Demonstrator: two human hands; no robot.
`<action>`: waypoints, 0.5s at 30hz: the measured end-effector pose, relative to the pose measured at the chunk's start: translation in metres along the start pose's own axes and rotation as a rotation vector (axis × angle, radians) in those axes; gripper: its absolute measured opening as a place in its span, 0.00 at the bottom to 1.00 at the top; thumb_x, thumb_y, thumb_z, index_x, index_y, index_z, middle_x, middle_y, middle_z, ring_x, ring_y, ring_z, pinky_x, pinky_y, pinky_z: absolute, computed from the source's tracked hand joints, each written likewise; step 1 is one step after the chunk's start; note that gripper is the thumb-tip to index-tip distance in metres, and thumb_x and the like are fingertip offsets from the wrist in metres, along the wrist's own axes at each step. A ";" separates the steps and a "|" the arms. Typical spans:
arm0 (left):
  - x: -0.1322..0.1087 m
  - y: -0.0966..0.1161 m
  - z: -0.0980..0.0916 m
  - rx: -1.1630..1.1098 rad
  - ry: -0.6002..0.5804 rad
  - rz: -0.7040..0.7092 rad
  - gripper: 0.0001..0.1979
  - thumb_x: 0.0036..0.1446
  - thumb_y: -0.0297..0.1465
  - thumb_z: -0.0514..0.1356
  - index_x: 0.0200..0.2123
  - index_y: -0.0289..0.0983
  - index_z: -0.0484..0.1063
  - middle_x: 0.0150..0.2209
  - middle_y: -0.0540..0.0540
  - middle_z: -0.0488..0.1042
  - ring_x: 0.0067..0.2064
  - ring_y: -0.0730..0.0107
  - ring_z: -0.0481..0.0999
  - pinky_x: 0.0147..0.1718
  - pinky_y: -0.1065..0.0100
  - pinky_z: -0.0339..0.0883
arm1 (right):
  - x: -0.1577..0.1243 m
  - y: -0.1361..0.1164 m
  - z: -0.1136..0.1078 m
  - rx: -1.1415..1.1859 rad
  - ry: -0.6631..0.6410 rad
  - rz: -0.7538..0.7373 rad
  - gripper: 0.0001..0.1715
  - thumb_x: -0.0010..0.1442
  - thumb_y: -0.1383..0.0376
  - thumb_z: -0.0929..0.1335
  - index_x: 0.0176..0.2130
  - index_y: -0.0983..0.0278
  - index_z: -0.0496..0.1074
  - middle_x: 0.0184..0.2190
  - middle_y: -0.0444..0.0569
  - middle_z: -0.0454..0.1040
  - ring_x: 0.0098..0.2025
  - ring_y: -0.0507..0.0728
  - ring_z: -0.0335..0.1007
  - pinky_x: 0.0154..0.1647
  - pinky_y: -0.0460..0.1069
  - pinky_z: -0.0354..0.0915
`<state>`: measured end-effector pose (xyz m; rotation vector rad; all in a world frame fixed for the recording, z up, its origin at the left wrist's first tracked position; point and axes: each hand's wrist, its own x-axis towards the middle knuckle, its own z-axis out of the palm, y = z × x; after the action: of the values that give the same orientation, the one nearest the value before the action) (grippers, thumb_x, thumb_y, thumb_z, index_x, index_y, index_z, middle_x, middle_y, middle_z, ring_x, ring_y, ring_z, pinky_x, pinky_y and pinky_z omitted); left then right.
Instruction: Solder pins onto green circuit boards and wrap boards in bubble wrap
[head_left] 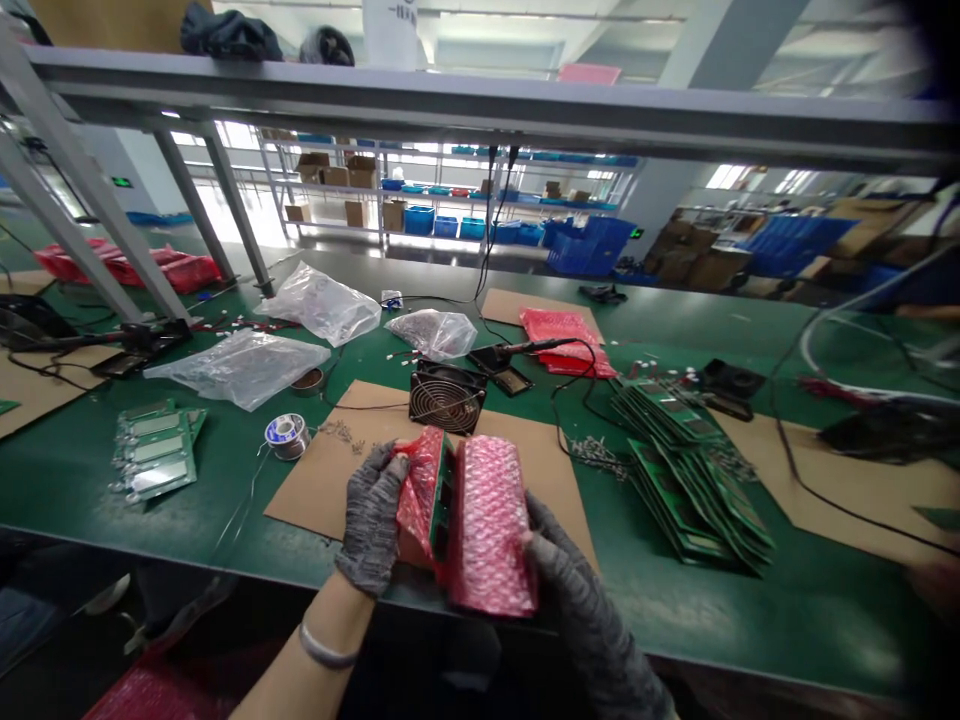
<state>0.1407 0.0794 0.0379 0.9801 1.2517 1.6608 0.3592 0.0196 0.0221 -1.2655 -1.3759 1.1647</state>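
Both my hands wear grey knit gloves. My left hand (pixel 373 515) grips the left side of a pink bubble wrap bundle, its fingertips pinching a loose red flap (pixel 420 490). My right hand (pixel 555 545) is closed on the right side of the bubble wrap (pixel 491 520). Between the two wrapped parts shows the edge of a green circuit board (pixel 442 490) with dark components. The bundle is held above the front edge of a cardboard sheet (pixel 322 490). Just behind it stands a black fan (pixel 448 397) with a round grille.
Stacked green circuit boards (pixel 697 490) lie at right; smaller boards (pixel 156 450) at left. A solder wire spool (pixel 287 437), clear plastic bags (pixel 322 305), a soldering iron (pixel 536 347) with its cord and flat pink bubble bags (pixel 566 340) lie around. A metal shelf beam (pixel 480 100) crosses above.
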 end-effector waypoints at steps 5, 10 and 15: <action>0.005 0.045 -0.033 0.009 0.036 0.079 0.16 0.50 0.38 0.68 0.42 0.40 0.78 0.44 0.48 0.80 0.46 0.66 0.77 0.49 0.67 0.69 | -0.003 0.005 -0.026 -0.163 0.156 0.121 0.44 0.57 0.45 0.69 0.65 0.60 0.59 0.65 0.56 0.63 0.64 0.67 0.62 0.63 0.65 0.62; 0.012 0.056 -0.068 0.196 0.012 0.128 0.14 0.50 0.37 0.69 0.39 0.38 0.80 0.41 0.47 0.81 0.44 0.66 0.77 0.48 0.67 0.69 | 0.005 -0.024 0.008 -0.656 0.143 -0.227 0.38 0.56 0.48 0.70 0.62 0.58 0.66 0.60 0.58 0.67 0.60 0.72 0.65 0.60 0.69 0.63; 0.004 0.054 -0.094 0.248 0.087 0.084 0.18 0.49 0.40 0.69 0.42 0.38 0.79 0.43 0.45 0.81 0.45 0.61 0.78 0.50 0.62 0.70 | 0.014 -0.036 0.022 -0.834 0.051 -0.262 0.40 0.52 0.53 0.71 0.62 0.59 0.66 0.63 0.58 0.64 0.58 0.72 0.68 0.57 0.66 0.68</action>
<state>0.0447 0.0421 0.0719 1.1326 1.5206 1.6540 0.3309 0.0309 0.0550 -1.5788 -2.0113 0.3543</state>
